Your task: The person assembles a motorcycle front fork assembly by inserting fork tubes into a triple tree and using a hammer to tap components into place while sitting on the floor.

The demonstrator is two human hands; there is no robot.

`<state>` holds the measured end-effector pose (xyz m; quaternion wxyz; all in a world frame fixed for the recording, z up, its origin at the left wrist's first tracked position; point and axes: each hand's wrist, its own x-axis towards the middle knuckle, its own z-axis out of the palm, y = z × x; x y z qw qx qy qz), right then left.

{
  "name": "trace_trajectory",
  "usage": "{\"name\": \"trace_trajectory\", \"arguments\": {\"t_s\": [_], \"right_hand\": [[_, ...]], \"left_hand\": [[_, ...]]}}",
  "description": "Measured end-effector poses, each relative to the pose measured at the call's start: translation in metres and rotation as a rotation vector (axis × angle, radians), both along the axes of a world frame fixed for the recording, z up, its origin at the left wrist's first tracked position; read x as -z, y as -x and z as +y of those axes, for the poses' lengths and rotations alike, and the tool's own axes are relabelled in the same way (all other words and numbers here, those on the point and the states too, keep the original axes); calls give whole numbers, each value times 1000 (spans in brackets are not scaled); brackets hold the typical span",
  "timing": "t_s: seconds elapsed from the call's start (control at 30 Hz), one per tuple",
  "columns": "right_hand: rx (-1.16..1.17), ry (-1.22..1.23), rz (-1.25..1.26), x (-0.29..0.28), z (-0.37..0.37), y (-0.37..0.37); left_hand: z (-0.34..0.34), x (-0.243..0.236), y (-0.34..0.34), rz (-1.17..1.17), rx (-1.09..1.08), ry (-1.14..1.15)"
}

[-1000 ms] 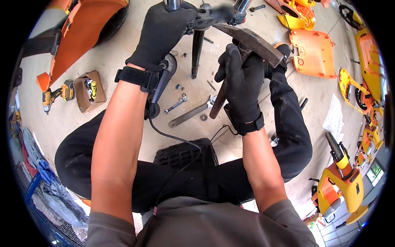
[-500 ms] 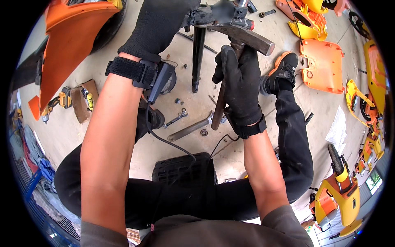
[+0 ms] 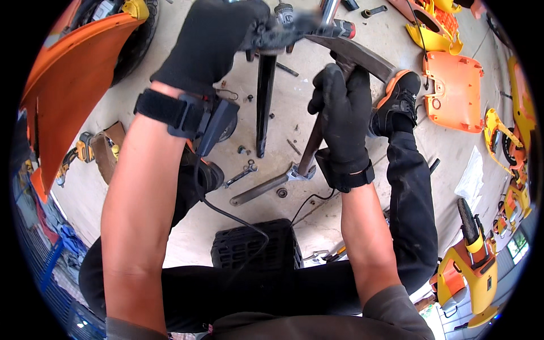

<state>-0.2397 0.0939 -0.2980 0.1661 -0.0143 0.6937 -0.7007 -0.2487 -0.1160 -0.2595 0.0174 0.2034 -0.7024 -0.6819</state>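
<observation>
In a black work glove, my left hand [image 3: 207,48] is closed around the left end of a dark metal bracket [image 3: 280,37], its fingers partly hidden. A black tube [image 3: 266,102] hangs down from this bracket, and a shiny metal rod [image 3: 328,11] stands up at its right side. My right hand [image 3: 343,119], gloved too, grips a hammer [image 3: 365,59] by its handle just below the head. The hammer's thin end is beside the bracket's right side; I cannot tell whether they touch. Its handle points down toward an adjustable wrench [image 3: 266,188] on the floor.
A combination wrench [image 3: 241,174], a bearing ring [image 3: 281,193] and small bolts lie between my feet. A black crate [image 3: 255,243] stands close to me. Orange panels [image 3: 453,90] lie right, a large orange fairing [image 3: 73,85] left. A yellow drill [image 3: 85,147] is beside a cardboard box [image 3: 107,150].
The bracket has tilted, its right end higher, and its black tube reaches lower in view. My right hand and the hammer are slightly farther right. The whole view has shifted a little.
</observation>
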Motion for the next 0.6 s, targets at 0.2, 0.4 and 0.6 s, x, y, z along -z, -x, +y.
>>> {"name": "trace_trajectory", "arguments": {"t_s": [0.2, 0.4, 0.6], "right_hand": [[41, -14, -135, 14, 16, -9], [101, 59, -283, 26, 18, -19], [114, 13, -338, 35, 18, -35]], "left_hand": [[-8, 50, -6, 362, 519, 915], [7, 75, 6, -67, 540, 569], [4, 127, 9, 191, 671, 744]]}}
